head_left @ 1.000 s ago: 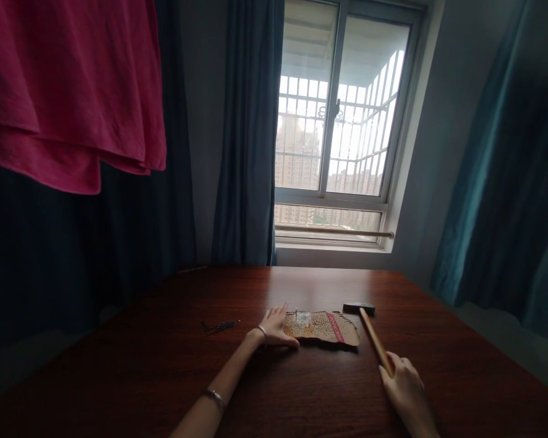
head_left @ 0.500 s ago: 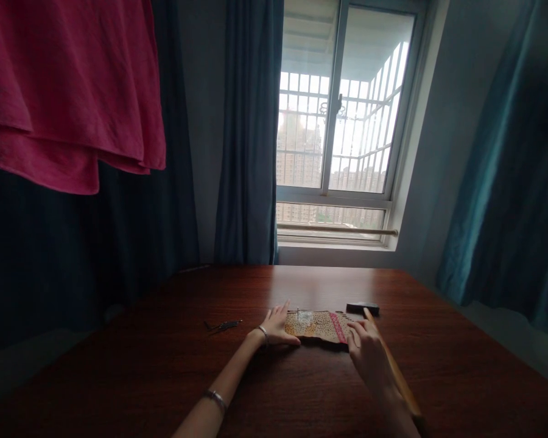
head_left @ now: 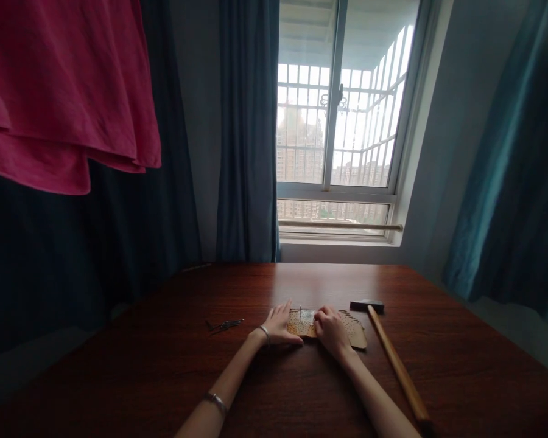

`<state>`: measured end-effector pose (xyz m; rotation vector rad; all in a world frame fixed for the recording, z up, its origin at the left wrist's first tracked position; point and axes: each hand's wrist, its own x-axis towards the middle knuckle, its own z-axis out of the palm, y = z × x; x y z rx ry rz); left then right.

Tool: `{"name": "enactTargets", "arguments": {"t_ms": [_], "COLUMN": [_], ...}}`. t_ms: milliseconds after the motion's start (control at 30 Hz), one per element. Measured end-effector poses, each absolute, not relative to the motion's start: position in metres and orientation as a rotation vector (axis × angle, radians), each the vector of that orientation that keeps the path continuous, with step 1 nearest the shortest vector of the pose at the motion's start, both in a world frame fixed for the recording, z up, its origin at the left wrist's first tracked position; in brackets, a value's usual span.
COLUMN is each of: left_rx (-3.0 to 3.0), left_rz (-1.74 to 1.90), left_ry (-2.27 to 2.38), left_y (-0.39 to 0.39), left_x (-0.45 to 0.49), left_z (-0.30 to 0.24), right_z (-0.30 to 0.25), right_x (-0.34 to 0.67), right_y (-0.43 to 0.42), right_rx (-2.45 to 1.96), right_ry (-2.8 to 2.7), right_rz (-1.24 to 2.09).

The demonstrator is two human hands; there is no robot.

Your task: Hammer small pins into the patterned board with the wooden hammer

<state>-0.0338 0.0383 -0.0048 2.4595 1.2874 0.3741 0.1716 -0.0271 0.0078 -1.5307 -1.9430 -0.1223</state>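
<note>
A flat tan board (head_left: 357, 336) covered with small dark spots lies on the table, with slanted dark marks along its far right edge. An upright nail (head_left: 300, 311) stands at its left part, beside a pale shiny patch. My left hand (head_left: 278, 325) spans the board's left end, fingers at the far side and thumb along the near edge. Over the middle of the board rests my right hand (head_left: 331, 328), its fingers bent and close together; whatever is under them is hidden. To the right lies a hammer (head_left: 396, 359) with a black head and a wooden handle.
Several loose nails (head_left: 226, 325) lie left of my left hand on the brown table (head_left: 278, 389). Beyond its far edge are a barred window (head_left: 338, 121) and blue curtains (head_left: 249, 152). A pink cloth (head_left: 73, 91) hangs at the upper left.
My right hand has moved left from the board's right end to its middle, away from the hammer handle. The pink band is now covered. My left hand stays at the left end.
</note>
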Motion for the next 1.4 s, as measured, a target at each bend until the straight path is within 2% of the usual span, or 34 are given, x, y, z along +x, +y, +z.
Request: {"name": "enactTargets", "arguments": {"t_ms": [267,433,533,633,800,1000,1400], "left_rx": [2.447,2.504,2.379,2.257,2.155,2.178,2.419], "left_rz": [0.402,0.767,0.643,0.370,0.272,0.348,0.285], "left_ry": [1.296,1.382,1.631,1.850,1.788,1.638,1.753], "left_y": [0.034,0.040,0.053,0.063,0.052,0.035,0.039], "left_x": [-0.030,-0.068,-0.126,-0.188,-0.237,-0.233,-0.220], "left_z": [0.003,0.041,0.066,0.077,0.062,0.050,0.037], "right_z": [0.002,0.000,-0.002,-0.003,-0.003,-0.001,0.001], "right_x": [0.172,0.173,0.173,0.172,0.171,0.170,0.170], "right_y": [-0.026,-0.025,-0.023,-0.023,-0.024,-0.025,-0.026], "right_rx": [-1.491,-1.489,-1.501,-1.511,-1.524,-1.541,-1.524], "right_ry": [-1.919,-1.909,-1.899,-1.895,-1.899,-1.902,-1.874], "right_rz": [-0.110,-0.113,-0.114,-0.114,-0.117,-0.121,-0.054]}}
